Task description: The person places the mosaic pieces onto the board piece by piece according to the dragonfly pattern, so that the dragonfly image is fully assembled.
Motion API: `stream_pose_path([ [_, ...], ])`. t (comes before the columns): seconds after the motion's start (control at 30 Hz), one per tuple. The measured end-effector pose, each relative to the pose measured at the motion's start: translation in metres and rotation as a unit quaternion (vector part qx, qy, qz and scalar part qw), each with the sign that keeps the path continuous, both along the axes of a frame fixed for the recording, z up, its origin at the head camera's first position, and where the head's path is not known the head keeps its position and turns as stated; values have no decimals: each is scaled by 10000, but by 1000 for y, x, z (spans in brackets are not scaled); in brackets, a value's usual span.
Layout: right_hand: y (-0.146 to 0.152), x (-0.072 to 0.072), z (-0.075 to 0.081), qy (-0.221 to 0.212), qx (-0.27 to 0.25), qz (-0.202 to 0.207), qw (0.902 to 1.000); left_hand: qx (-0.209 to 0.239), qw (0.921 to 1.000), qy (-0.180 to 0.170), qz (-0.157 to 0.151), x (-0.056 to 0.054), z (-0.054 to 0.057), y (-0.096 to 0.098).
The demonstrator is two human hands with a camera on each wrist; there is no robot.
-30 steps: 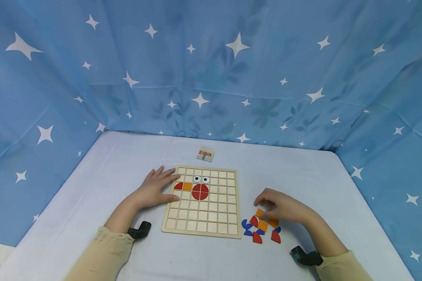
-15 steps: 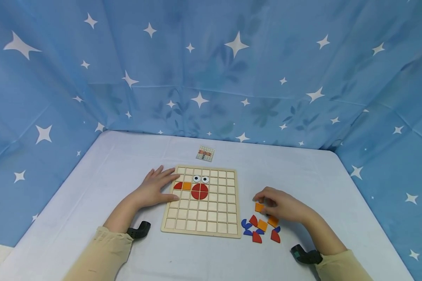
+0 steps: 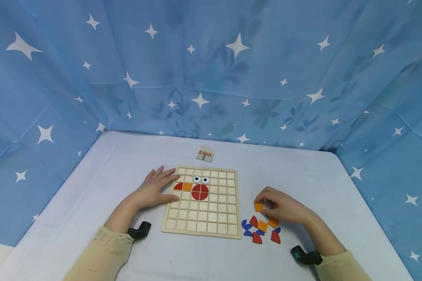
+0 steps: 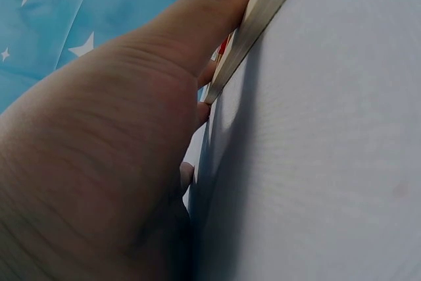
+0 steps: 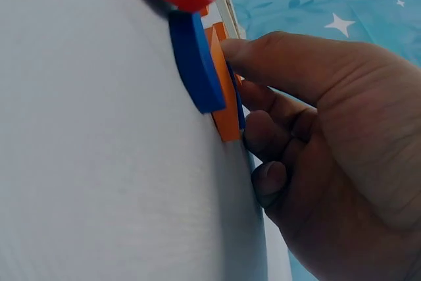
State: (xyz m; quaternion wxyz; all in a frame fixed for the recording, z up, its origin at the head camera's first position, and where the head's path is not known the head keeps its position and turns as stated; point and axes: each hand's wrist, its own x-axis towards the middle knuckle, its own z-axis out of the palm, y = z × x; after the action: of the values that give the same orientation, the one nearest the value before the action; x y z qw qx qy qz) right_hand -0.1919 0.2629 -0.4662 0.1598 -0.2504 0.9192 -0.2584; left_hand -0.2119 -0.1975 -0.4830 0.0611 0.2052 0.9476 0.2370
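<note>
In the head view my left hand [image 3: 158, 189] rests spread on the left edge of a wooden grid board [image 3: 211, 224], thumb and fingertips over the frame. On the board lie a red quarter piece [image 3: 178, 186], an orange square [image 3: 187, 186], two round eye pieces [image 3: 201, 180] and a red disc of quarter pieces [image 3: 200, 192]. My right hand [image 3: 281, 205], right of the board, pinches an orange square tile [image 3: 258, 207] between thumb and index finger, just above the loose pieces. In the right wrist view the other fingers are curled, close to the tabletop.
Below my right hand lie loose pieces: orange squares [image 3: 262, 226], red quarters [image 3: 257, 237] and blue rounded pieces [image 3: 247, 233]. A small picture card [image 3: 206, 154] lies behind the board. A blue star curtain [image 3: 211, 78] stands along the back and sides of the white table [image 3: 133, 156].
The right hand has drawn the orange square slightly away from the pile, towards the back of the table. The left hand and the board have stayed put.
</note>
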Motion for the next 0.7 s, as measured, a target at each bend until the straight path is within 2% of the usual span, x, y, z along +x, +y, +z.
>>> stream_pose_path([
  [0.43, -8, 1, 9, 193, -70, -3, 9998, -10, 10000, -12, 0, 1, -1, 1],
  [0.6, -23, -3, 21, 419, -310, -113, 9986, -26, 10000, 49, -4, 0, -2, 0],
  [0.7, -38, -6, 28, 547, -444, -41, 9975, -14, 10000, 67, -11, 0, -1, 0],
])
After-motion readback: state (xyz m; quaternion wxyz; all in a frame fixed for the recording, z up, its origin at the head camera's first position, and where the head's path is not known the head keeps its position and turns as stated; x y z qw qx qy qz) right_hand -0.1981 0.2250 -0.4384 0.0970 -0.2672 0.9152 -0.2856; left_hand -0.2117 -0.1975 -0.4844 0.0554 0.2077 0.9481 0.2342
